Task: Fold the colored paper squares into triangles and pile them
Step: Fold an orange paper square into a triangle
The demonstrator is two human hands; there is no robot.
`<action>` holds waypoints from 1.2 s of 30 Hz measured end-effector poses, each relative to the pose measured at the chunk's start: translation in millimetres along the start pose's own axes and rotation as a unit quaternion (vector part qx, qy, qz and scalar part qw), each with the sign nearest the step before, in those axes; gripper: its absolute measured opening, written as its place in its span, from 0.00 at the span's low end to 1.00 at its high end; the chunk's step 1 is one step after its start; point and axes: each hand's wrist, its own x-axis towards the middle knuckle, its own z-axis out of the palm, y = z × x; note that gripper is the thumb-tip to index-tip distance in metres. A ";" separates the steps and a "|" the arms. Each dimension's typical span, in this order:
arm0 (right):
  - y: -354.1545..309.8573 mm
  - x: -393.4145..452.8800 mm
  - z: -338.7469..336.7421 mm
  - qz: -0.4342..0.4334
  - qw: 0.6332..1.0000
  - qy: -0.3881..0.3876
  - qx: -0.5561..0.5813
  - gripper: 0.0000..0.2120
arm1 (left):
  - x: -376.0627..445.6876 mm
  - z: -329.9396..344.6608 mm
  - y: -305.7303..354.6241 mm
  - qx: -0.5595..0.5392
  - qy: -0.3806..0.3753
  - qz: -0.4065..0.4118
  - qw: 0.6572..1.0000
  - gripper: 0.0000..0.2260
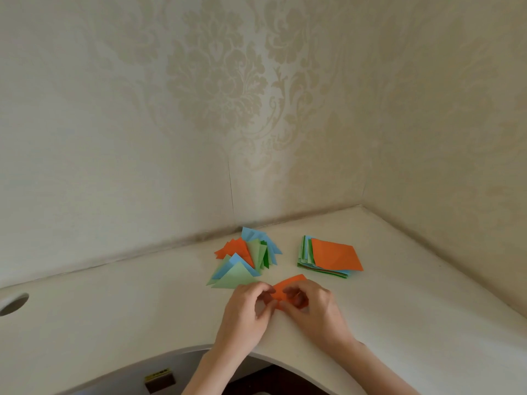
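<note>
Head view looks down on two bare hands working close together at the near middle of a white table. Left hand has its fingers curled, thumb and fingertips pinching the left part of an orange paper sheet. Right hand is curled too, its fingers bent over and gripping the right part of the same sheet. That sheet lies on the table between and just beyond the two hands, with a far corner poking out past the fingers; how far it is folded cannot be told, since the hands cover most of it.

Just beyond the left hand, touching or nearly touching its knuckles, lies a loose pile of folded triangles in light green, blue, orange and dark green, fanned out unevenly. To the right of that pile, apart from it and farther than the right hand, sits a stack of paper squares with an orange one on top and green and blue edges showing beneath.

A round hole is cut in the table at the far left edge. Patterned cream wallpaper covers the corner walls behind.
</note>
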 end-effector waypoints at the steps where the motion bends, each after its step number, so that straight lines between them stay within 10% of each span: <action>1: -0.2 0.1 0.7 0.006 1.000 0.004 0.004 0.10 | 1.2 0.8 0.8 0.002 0.001 -0.005 1.000 0.06; 36: -4.6 12.4 -23.0 -0.036 0.992 -0.115 -0.025 0.04 | -3.6 -2.9 -3.3 -0.008 0.019 0.004 1.000 0.13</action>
